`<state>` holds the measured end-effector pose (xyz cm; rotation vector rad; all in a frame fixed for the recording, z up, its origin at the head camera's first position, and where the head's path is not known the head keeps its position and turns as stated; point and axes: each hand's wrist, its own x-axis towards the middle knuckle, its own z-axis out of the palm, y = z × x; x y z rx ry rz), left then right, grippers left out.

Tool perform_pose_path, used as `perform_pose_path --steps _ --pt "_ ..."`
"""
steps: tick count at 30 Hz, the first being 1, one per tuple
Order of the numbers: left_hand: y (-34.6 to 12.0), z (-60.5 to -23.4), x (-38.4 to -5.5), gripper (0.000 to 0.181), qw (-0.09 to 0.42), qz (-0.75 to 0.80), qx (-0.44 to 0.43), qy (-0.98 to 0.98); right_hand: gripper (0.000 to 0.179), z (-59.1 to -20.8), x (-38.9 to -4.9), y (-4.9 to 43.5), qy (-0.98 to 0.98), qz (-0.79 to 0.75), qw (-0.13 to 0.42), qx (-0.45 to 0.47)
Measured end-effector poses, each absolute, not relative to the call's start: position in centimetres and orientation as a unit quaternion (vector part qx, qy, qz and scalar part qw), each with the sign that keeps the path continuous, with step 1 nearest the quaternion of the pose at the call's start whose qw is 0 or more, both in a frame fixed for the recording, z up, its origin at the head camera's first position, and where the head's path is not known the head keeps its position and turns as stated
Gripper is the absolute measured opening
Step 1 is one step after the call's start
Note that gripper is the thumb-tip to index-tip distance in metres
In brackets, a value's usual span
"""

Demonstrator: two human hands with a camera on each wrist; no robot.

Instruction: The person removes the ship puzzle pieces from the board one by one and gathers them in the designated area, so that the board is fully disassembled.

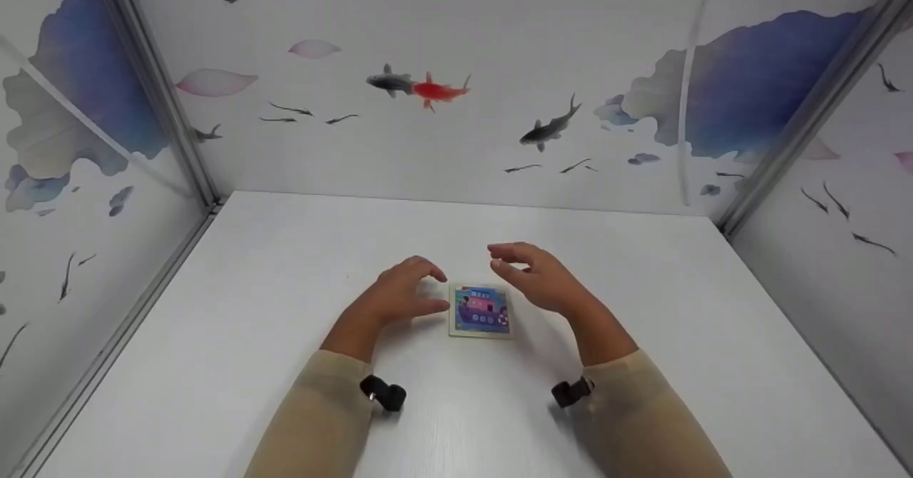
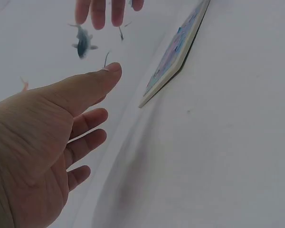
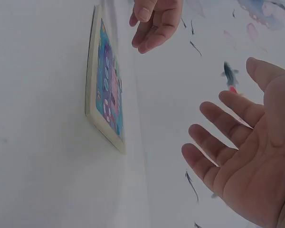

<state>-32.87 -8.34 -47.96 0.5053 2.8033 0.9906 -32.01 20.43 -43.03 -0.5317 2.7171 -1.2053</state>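
Note:
A small square puzzle board [image 1: 481,311] with a blue and pink boat picture lies flat on the white table [image 1: 642,307]. My left hand [image 1: 403,294] hovers just left of it, fingers relaxed and holding nothing. My right hand [image 1: 533,275] hovers just right of and above it, fingers spread, also holding nothing. In the left wrist view my left hand's palm [image 2: 42,142] is open beside the board [image 2: 173,59]. In the right wrist view the right hand's palm [image 3: 247,152] is open, apart from the board [image 3: 107,95], with the left hand's fingertips [image 3: 154,23] beyond.
White walls printed with fish and lotus leaves [image 1: 442,93] enclose the table on three sides, with metal posts [image 1: 153,85] in the corners. Black wrist-camera mounts [image 1: 385,394] sit on both beige sleeves.

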Motion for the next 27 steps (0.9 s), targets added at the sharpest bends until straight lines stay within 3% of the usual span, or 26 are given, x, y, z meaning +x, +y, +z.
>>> perform_pose_path --steps 9,27 --pt "-8.0 -48.7 -32.8 0.033 0.079 0.315 0.222 0.919 0.035 -43.5 -34.2 19.2 0.856 -0.482 0.14 -0.126" --pt "-7.3 -48.9 -32.5 0.023 0.106 0.291 0.227 0.923 0.036 -44.9 -36.0 17.3 0.847 -0.491 0.188 -0.076"
